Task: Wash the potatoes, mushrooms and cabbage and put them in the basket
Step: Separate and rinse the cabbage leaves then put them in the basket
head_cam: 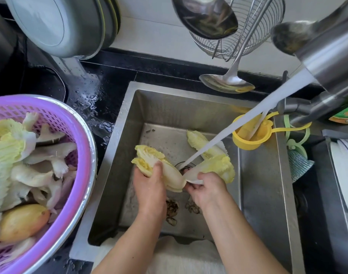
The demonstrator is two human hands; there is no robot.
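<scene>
Cabbage stage | basket [84,155] left of sink [258,175]: potato [22,222], mushrooms [48,155], cabbage leaves [5,147] | left hand [149,186] grasping cabbage piece [157,165], right hand [206,186] grasping leaf [218,165] | 1 loose leaf [198,141] unwashed in sink

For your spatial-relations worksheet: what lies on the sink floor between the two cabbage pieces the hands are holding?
In the head view, the drain lies between the left hand's cabbage piece and the right hand's cabbage piece, and the water stream lands there.

Over the sink [258,175], a cabbage chunk [149,163] is gripped by the left hand [149,186]; a leaf [214,169] is pinched by the right hand [206,186]. Tap stream [238,125] lands between them. Cabbage, mushrooms [44,161], a potato [22,222] seen in the purple basket [80,147] on the worktop [96,86].
</scene>
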